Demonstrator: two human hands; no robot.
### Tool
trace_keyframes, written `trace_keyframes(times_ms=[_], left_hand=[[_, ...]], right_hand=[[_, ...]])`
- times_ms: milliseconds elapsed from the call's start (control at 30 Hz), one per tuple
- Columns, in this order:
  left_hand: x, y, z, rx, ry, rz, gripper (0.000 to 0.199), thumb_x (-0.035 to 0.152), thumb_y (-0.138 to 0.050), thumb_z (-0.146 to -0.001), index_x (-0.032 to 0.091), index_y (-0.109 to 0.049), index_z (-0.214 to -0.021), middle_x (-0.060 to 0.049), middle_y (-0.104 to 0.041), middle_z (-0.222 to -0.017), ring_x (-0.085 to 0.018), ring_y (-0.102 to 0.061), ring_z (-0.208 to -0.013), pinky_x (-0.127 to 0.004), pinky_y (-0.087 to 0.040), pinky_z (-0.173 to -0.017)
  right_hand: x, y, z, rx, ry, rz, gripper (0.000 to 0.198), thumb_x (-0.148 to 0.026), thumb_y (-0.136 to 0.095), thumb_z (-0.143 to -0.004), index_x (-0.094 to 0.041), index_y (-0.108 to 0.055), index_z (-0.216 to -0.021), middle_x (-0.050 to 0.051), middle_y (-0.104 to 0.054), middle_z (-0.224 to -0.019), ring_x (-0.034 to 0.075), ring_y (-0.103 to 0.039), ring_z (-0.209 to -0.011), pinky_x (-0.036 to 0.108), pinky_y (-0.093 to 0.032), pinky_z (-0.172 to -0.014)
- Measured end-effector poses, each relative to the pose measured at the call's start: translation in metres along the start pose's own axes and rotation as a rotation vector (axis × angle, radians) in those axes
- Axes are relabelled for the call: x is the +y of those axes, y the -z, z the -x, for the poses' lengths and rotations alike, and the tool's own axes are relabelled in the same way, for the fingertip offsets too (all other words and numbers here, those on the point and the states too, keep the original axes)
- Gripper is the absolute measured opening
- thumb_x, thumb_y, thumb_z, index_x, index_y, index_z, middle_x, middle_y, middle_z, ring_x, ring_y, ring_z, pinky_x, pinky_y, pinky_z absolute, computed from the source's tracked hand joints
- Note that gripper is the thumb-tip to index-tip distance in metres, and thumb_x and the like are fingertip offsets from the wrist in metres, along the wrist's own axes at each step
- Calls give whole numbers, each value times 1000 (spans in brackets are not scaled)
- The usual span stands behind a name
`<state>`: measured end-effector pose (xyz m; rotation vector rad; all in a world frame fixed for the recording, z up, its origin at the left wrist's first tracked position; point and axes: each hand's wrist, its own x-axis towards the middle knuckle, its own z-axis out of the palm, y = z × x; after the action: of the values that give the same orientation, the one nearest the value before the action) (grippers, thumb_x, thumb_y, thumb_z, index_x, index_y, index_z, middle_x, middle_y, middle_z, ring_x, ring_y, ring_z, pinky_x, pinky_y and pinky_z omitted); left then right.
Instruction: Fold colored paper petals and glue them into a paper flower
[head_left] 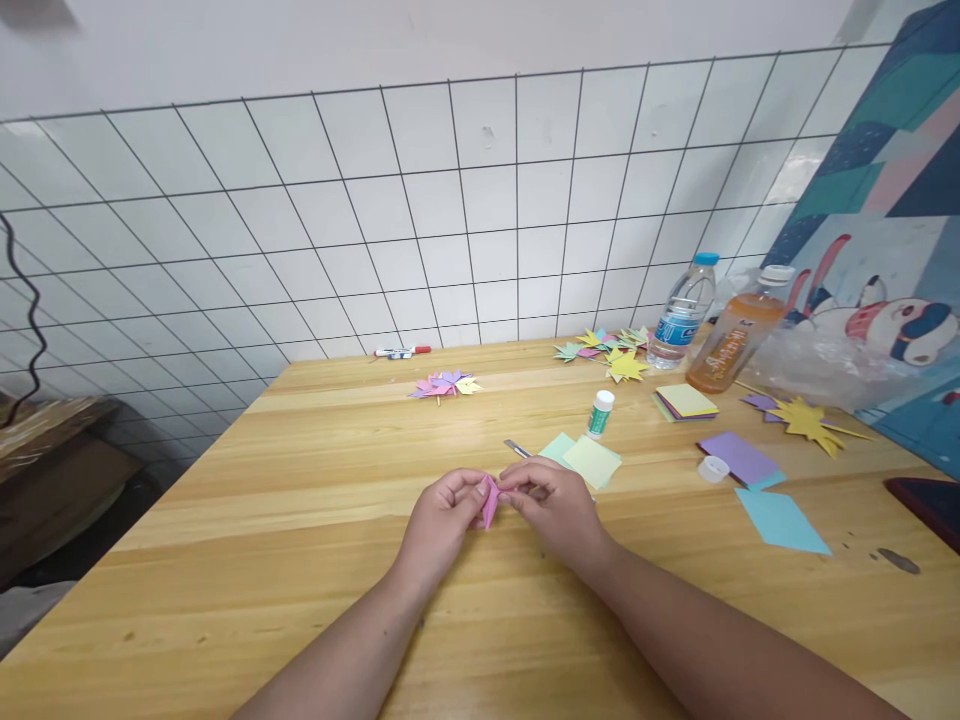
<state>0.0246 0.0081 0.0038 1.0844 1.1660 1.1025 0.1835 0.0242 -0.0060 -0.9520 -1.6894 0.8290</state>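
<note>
Between my hands, just above the table, is a small folded piece of pink paper [489,503]. My left hand [451,507] pinches its left side between thumb and fingers. From the right, my right hand [551,500] is closed with its thumb and fingertips on the paper's upper right edge. A metal-bladed tool [516,448] lies just beyond my right hand, which hides part of it. Pale green and yellow paper squares [592,460] lie beside it, partly covered by the same hand.
On the wooden table [300,560] stand a glue stick [600,414], a water bottle [682,312] and an orange drink bottle [739,330]. Folded paper stars [446,384], markers [403,351], a paper stack [686,402], purple paper [741,460], blue paper [782,520] and a white cap [713,469] lie around.
</note>
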Motion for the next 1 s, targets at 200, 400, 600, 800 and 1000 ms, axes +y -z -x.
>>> trace_keyframes(times_ms=[200,400,600,800,1000], left_hand=[[1,-1,0,-2,13,-6,36,46,-70,-66,14,-65,-83,-3,-66,-66,-13,-57,-57,-25,-44,-59],[2,-1,3,-63,-4,-33,38,41,-69,-70,15,-63,-97,-5,-70,-74,-16,-61,-68,-27,-45,-65],[0,0,3,-75,-29,-29,47,38,-72,-68,15,-59,-108,-9,-72,-83,-19,-64,-74,-28,-46,-65],[3,-3,3,-84,-31,-5,50,34,-77,-61,16,-61,-105,-9,-72,-92,-21,-65,-85,-30,-47,-75],[1,-3,1,-77,-15,2,31,34,-77,-62,16,-63,-83,-6,-72,-82,-18,-64,-78,-27,-46,-74]], right_hand=[[-2,2,2,-14,98,122,23,-9,-58,-78,-27,-72,-83,0,-71,-89,14,-65,-82,28,-51,-78],[-8,4,3,-64,108,271,22,-8,-56,-78,-26,-69,-80,-1,-69,-90,14,-62,-86,27,-48,-77],[-6,4,1,-101,18,299,22,-10,-55,-77,-25,-66,-88,-1,-66,-87,14,-58,-76,25,-46,-64],[-1,4,-2,-46,-43,237,19,-13,-55,-75,-24,-67,-84,0,-63,-78,13,-55,-64,25,-43,-59],[-4,2,-1,-27,-110,135,16,-15,-53,-73,-22,-67,-79,0,-63,-73,12,-54,-59,23,-43,-54]])
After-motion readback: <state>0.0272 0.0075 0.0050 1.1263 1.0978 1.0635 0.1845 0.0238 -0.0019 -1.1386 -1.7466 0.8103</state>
